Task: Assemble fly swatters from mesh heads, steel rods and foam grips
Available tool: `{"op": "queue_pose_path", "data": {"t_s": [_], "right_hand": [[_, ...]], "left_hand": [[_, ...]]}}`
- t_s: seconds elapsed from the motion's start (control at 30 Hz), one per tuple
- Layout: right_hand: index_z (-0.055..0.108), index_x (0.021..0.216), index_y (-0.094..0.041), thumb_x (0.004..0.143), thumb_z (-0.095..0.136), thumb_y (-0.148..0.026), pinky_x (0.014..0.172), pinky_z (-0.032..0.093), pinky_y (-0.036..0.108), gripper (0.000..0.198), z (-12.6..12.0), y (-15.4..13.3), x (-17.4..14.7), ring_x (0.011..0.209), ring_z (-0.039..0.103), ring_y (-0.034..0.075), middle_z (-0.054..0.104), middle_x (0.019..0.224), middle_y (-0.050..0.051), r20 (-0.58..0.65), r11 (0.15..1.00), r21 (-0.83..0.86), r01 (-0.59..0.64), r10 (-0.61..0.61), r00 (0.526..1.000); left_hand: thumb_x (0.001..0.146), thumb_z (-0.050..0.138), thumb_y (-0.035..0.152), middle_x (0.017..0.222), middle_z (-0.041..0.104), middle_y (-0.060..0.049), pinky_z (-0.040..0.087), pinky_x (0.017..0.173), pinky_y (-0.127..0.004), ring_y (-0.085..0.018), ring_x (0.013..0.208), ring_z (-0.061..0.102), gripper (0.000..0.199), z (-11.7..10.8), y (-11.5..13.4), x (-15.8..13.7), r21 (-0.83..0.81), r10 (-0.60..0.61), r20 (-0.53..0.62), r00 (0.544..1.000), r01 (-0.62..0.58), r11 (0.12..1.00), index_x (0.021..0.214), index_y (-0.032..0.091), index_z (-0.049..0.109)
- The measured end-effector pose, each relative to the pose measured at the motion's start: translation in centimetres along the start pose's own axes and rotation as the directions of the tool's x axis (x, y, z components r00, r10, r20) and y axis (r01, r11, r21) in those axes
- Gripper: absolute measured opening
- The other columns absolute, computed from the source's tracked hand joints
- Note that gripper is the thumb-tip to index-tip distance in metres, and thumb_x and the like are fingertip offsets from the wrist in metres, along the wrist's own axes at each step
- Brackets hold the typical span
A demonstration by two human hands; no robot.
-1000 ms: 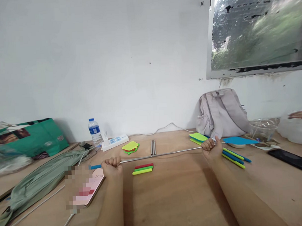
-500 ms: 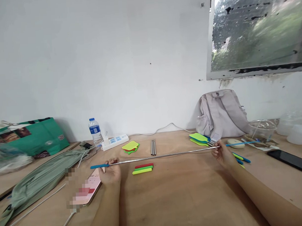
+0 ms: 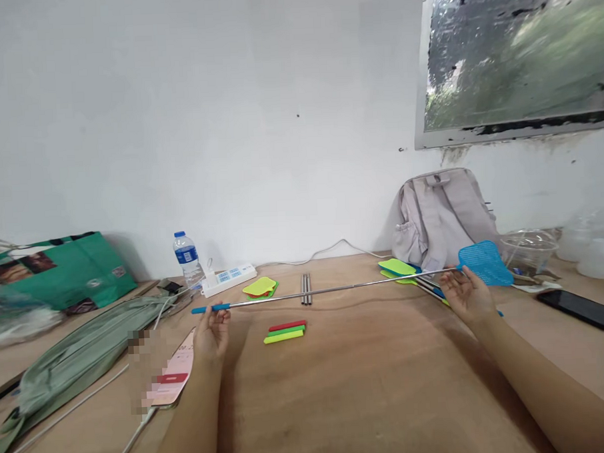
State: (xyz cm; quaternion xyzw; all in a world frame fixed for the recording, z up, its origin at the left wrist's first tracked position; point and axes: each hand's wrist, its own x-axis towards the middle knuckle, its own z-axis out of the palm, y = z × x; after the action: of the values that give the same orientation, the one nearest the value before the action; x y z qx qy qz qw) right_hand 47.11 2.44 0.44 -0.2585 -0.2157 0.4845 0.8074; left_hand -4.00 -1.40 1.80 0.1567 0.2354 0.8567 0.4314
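Note:
A telescopic fly swatter (image 3: 335, 290) is stretched level across the view above the table, its thin metal rod pulled out long. My left hand (image 3: 211, 337) is closed round its blue handle at the left. My right hand (image 3: 468, 296) pinches the far end of the rod, just where the blue mesh head (image 3: 485, 264) begins. Under the rod lie red, green and yellow handles (image 3: 285, 335), side by side. Behind them are several metal tubes (image 3: 305, 290) and a small stack of coloured swatter heads (image 3: 259, 287). More fly swatters (image 3: 396, 268) lie left of my right hand, partly hidden.
A pink-screened phone (image 3: 176, 379) lies beside my left forearm, a black phone (image 3: 583, 313) at the right. Along the wall stand a water bottle (image 3: 187, 257), a power strip (image 3: 229, 280), a grey backpack (image 3: 439, 220) and a clear plastic bowl (image 3: 528, 250). A green bag (image 3: 74, 273) is at the left.
The swatter's blue head has turned from edge-on to face me, its flat mesh now showing. Both hands have shifted slightly, the right one outward, and the view has tipped down a little.

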Motion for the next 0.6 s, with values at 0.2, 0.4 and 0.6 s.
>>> {"op": "queue_pose_path", "data": {"t_s": [0.2,0.4,0.6], "right_hand": [[0.048,0.065,-0.017,0.075,0.053,-0.028,0.054,0.053,0.018,0.015,-0.8,-1.5,0.7,0.054,0.054,0.007,0.053,0.061,-0.002,-0.041,1.000,-0.023,0.011,-0.012,0.999],[0.052,0.067,-0.016,0.051,0.071,-0.015,0.045,0.051,0.019,0.025,-1.3,-2.4,1.4,0.055,0.054,0.009,0.057,0.068,-0.003,-0.104,0.973,-0.185,0.142,-0.163,0.981],[0.055,0.084,-0.018,0.032,0.080,-0.012,0.044,0.050,0.016,0.058,-2.5,-3.9,0.9,0.061,0.055,0.010,0.058,0.082,-0.001,-0.200,0.908,-0.347,0.235,-0.317,0.927]], "left_hand": [[0.078,0.045,0.003,0.058,0.051,0.007,0.039,0.047,-0.016,-0.004,0.042,0.043,0.021,-0.4,1.0,0.3,-0.010,0.126,-0.022,0.992,-0.126,0.992,0.081,0.024,0.047],[0.071,0.055,0.004,0.059,0.051,0.008,0.038,0.047,-0.016,-0.004,0.044,0.045,0.041,-0.8,1.4,0.2,0.030,0.171,0.034,0.985,-0.172,0.985,0.097,0.033,0.043],[0.078,0.047,0.029,0.059,0.057,0.003,0.042,0.044,-0.021,-0.010,0.045,0.053,0.008,-0.8,2.5,0.1,0.200,0.215,0.029,0.976,-0.216,0.956,0.081,0.021,0.048]]}}
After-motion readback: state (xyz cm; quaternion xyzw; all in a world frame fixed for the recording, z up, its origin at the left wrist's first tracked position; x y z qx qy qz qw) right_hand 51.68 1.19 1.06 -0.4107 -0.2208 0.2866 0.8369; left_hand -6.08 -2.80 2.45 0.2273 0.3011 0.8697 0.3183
